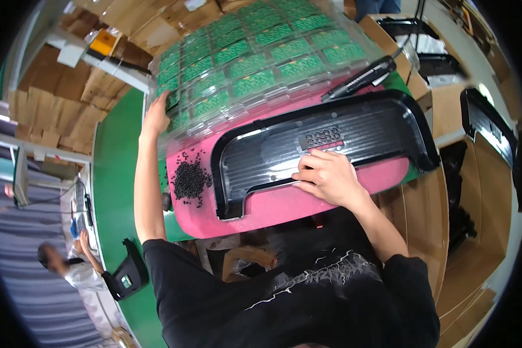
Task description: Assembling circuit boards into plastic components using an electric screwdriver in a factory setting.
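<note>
My left hand [155, 118] reaches to the left edge of a clear plastic tray [255, 100], its fingers closed on a dark green circuit board [171, 102] that is partly hidden. Rows of green circuit boards fill the tray pockets. Closer to me, a long, curved black plastic panel [267, 152] lies on a pink mat [284, 210]. Several small cut-outs [323, 137] show in its middle. My right hand [327, 177] pinches the panel's near edge, just below those cut-outs. A heap of tiny black parts, probably screws [190, 178], sits left of the panel.
A black handheld power screwdriver [362, 79] with a cable lies between tray and panel. Cardboard boxes [475, 214] with more black panels stand at the right. Along the green table [117, 136], another person [78, 267] works beside a black part [127, 272].
</note>
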Action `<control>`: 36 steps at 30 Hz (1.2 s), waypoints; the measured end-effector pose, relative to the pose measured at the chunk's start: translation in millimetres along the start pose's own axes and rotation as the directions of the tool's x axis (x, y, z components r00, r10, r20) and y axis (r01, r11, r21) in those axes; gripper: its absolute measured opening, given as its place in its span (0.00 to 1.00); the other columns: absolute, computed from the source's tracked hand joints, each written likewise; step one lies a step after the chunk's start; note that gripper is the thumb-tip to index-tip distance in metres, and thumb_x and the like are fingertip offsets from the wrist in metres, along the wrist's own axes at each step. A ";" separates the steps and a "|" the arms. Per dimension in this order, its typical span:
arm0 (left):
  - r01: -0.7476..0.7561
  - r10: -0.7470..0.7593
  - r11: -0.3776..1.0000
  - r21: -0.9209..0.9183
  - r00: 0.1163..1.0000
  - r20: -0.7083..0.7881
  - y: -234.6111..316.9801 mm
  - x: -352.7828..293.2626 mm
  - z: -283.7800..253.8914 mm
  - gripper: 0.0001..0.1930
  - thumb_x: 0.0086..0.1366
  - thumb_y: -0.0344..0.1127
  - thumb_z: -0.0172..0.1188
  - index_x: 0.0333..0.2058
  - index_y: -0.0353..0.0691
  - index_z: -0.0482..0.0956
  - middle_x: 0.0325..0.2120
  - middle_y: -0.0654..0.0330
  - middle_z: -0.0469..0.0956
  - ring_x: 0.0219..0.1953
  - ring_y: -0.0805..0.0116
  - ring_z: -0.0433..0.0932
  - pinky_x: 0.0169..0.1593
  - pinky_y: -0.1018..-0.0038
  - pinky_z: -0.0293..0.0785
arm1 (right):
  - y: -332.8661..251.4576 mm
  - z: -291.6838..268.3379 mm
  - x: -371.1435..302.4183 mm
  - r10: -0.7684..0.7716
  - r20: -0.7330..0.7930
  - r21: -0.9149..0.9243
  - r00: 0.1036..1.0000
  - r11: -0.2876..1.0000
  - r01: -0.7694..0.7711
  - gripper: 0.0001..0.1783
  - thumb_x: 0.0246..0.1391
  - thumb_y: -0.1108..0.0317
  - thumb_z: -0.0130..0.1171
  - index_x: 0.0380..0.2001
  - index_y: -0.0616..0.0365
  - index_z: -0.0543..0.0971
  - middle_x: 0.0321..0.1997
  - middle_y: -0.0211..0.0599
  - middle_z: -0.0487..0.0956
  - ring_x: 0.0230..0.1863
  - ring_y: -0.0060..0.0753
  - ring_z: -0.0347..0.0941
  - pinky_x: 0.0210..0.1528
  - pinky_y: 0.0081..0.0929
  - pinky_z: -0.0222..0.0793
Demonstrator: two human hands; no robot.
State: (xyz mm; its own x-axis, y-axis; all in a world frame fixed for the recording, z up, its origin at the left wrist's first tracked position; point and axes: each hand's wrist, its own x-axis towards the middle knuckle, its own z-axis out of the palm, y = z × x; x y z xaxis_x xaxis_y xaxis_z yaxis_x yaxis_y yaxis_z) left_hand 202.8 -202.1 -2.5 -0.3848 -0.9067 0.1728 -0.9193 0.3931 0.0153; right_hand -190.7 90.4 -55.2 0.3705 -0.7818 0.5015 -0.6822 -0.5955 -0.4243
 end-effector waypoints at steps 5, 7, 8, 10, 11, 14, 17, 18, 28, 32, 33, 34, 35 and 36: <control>-0.032 0.032 0.999 0.012 0.999 -0.032 1.5 -2.7 -6.0 0.39 0.45 0.12 0.50 0.60 0.43 0.65 0.52 0.44 0.73 0.56 0.43 0.70 0.58 0.57 0.68 | -5.3 0.1 -6.4 0.033 0.066 0.048 0.997 0.998 -0.036 0.08 0.44 0.59 0.67 0.27 0.48 0.83 0.29 0.20 0.72 0.33 0.24 0.72 0.30 0.27 0.70; 0.096 -0.076 0.986 0.137 0.986 -0.146 13.4 -8.2 -8.7 0.39 0.46 0.12 0.51 0.61 0.43 0.64 0.50 0.45 0.73 0.53 0.43 0.71 0.57 0.57 0.69 | -8.6 0.9 -9.8 -0.007 0.090 0.100 0.996 0.995 -0.002 0.08 0.44 0.59 0.67 0.27 0.49 0.83 0.29 0.20 0.72 0.34 0.24 0.73 0.31 0.27 0.70; -0.010 0.058 0.988 0.156 0.949 -0.310 17.7 -12.9 -8.4 0.39 0.48 0.13 0.52 0.62 0.43 0.63 0.50 0.45 0.73 0.50 0.43 0.73 0.54 0.55 0.71 | -11.8 1.2 -10.7 -0.026 0.102 0.104 0.994 0.994 0.016 0.09 0.44 0.59 0.67 0.28 0.50 0.82 0.30 0.21 0.72 0.35 0.26 0.73 0.32 0.28 0.71; -0.013 -0.013 0.998 -0.065 0.925 -0.380 48.6 -17.6 -19.9 0.38 0.50 0.16 0.56 0.63 0.43 0.61 0.53 0.45 0.71 0.52 0.49 0.74 0.52 0.61 0.73 | -17.3 2.5 -13.1 -0.045 0.111 0.106 0.993 0.994 0.033 0.09 0.45 0.59 0.66 0.26 0.50 0.81 0.30 0.23 0.72 0.36 0.27 0.73 0.33 0.29 0.72; -0.059 -0.051 0.967 -0.249 0.908 -0.415 66.8 -22.3 -22.3 0.38 0.51 0.16 0.57 0.63 0.43 0.60 0.54 0.47 0.71 0.54 0.53 0.74 0.52 0.64 0.74 | -20.6 3.6 -14.3 -0.074 0.121 0.115 0.990 0.992 0.060 0.09 0.46 0.58 0.66 0.25 0.50 0.80 0.30 0.25 0.71 0.37 0.29 0.73 0.35 0.30 0.74; -0.229 -0.026 0.666 -0.710 0.944 -0.328 153.8 -40.9 -34.8 0.39 0.53 0.18 0.58 0.64 0.44 0.57 0.54 0.51 0.71 0.55 0.61 0.73 0.53 0.68 0.73 | -20.9 -8.0 -13.8 0.043 0.207 0.385 0.977 0.915 -0.122 0.14 0.48 0.60 0.66 0.38 0.52 0.82 0.32 0.27 0.75 0.34 0.29 0.73 0.36 0.30 0.73; -0.306 0.174 0.357 -0.882 0.950 -0.259 220.0 -75.0 -44.4 0.43 0.52 0.19 0.62 0.66 0.44 0.53 0.52 0.52 0.72 0.53 0.62 0.74 0.55 0.67 0.73 | -16.1 -34.1 3.0 0.313 0.371 0.743 0.874 0.465 -0.482 0.35 0.49 0.73 0.66 0.62 0.55 0.68 0.38 0.33 0.79 0.35 0.20 0.73 0.38 0.20 0.71; -0.363 0.247 0.303 -0.881 0.923 -0.295 231.9 -85.1 -43.5 0.45 0.52 0.20 0.64 0.66 0.43 0.51 0.51 0.49 0.72 0.52 0.60 0.75 0.55 0.66 0.73 | -15.2 -37.3 7.4 0.364 0.273 0.758 0.891 0.489 -0.432 0.39 0.49 0.74 0.67 0.64 0.56 0.63 0.39 0.34 0.79 0.36 0.20 0.74 0.39 0.20 0.72; -0.371 0.330 0.130 -0.919 0.891 -0.313 290.7 -100.9 -58.5 0.43 0.53 0.23 0.68 0.65 0.39 0.54 0.54 0.49 0.72 0.53 0.63 0.76 0.55 0.68 0.73 | -7.7 -47.7 17.3 0.484 -0.064 0.900 0.873 0.405 -0.159 0.32 0.45 0.80 0.70 0.55 0.70 0.70 0.38 0.38 0.80 0.39 0.23 0.76 0.45 0.21 0.74; -0.304 0.304 0.270 -0.913 0.927 -0.219 279.5 -102.5 -53.8 0.33 0.57 0.23 0.65 0.61 0.34 0.64 0.52 0.51 0.74 0.53 0.64 0.76 0.55 0.70 0.74 | 7.4 -56.8 6.4 0.510 -0.100 0.805 0.854 0.546 -0.231 0.31 0.44 0.79 0.70 0.54 0.68 0.72 0.35 0.33 0.79 0.35 0.18 0.73 0.41 0.19 0.72; -0.321 0.330 0.304 -0.897 0.919 -0.217 273.7 -100.4 -49.4 0.30 0.57 0.24 0.65 0.59 0.34 0.68 0.51 0.52 0.75 0.52 0.65 0.77 0.52 0.70 0.76 | 15.4 -59.1 2.4 0.496 -0.123 0.755 0.859 0.609 -0.244 0.31 0.45 0.78 0.70 0.54 0.66 0.73 0.34 0.32 0.79 0.35 0.18 0.72 0.41 0.20 0.72; -0.283 0.355 0.347 -0.894 0.922 -0.155 270.0 -102.2 -47.4 0.29 0.56 0.25 0.66 0.58 0.35 0.70 0.52 0.52 0.75 0.52 0.64 0.77 0.51 0.71 0.78 | 22.2 -62.5 0.1 0.479 -0.111 0.738 0.871 0.627 -0.250 0.30 0.45 0.77 0.70 0.54 0.64 0.74 0.34 0.31 0.78 0.34 0.18 0.72 0.42 0.20 0.72; -0.246 0.376 0.389 -0.888 0.922 -0.091 267.5 -104.7 -45.2 0.29 0.55 0.26 0.67 0.57 0.36 0.72 0.52 0.53 0.75 0.52 0.64 0.77 0.49 0.71 0.79 | 26.2 -66.3 -3.2 0.460 -0.061 0.721 0.886 0.634 -0.280 0.29 0.44 0.77 0.70 0.53 0.64 0.75 0.35 0.31 0.78 0.35 0.18 0.72 0.41 0.19 0.71; -0.199 0.395 0.419 -0.886 0.918 -0.019 264.7 -107.1 -40.9 0.29 0.53 0.28 0.69 0.56 0.38 0.73 0.51 0.53 0.75 0.50 0.64 0.77 0.47 0.70 0.80 | 29.7 -65.5 -7.3 0.450 -0.049 0.686 0.892 0.664 -0.297 0.29 0.44 0.75 0.71 0.52 0.63 0.75 0.36 0.31 0.79 0.36 0.19 0.72 0.42 0.20 0.71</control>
State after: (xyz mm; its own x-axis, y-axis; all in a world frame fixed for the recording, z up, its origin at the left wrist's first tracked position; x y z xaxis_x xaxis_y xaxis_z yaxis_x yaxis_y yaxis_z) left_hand 4.0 5.4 23.3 -0.7152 -0.6744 0.1835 -0.2366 0.4807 0.8444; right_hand -254.9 90.5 -22.1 -0.0077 -0.9559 0.2936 -0.1300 -0.2902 -0.9481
